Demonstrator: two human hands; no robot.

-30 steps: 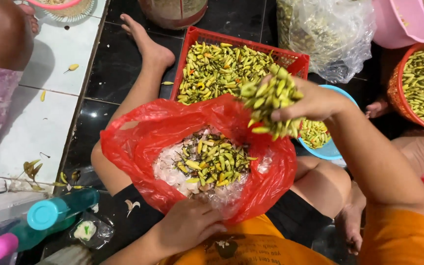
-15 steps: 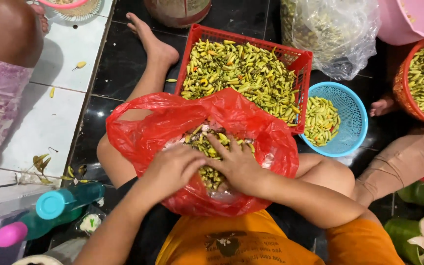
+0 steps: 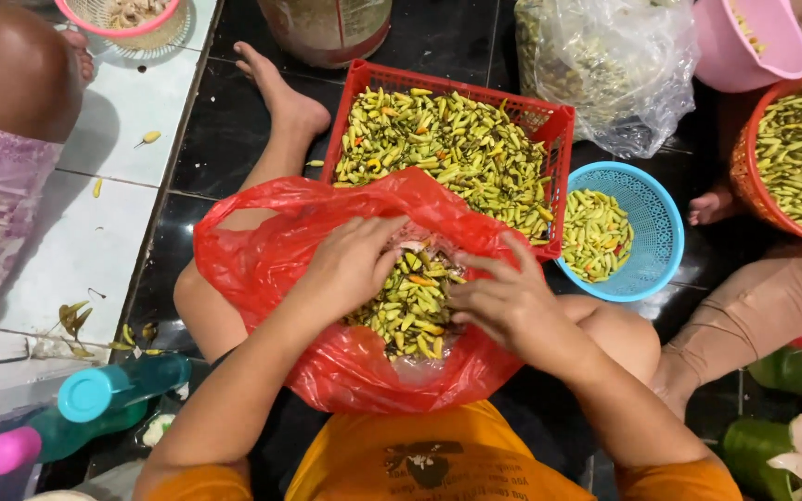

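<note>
I note both hands have come down into the red bag point(image 3: 262, 269) on the lap: left hand point(image 3: 350, 264) and right hand point(image 3: 503, 301) rest spread, clamped on nothing, on the chillies point(image 3: 410, 306); the handful is now deposited.

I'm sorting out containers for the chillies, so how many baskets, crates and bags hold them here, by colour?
Red plastic bag: 1
Red crate: 1
Blue basket: 1
Orange-red basket: 1
Clear plastic bag: 1
Total: 5
</note>
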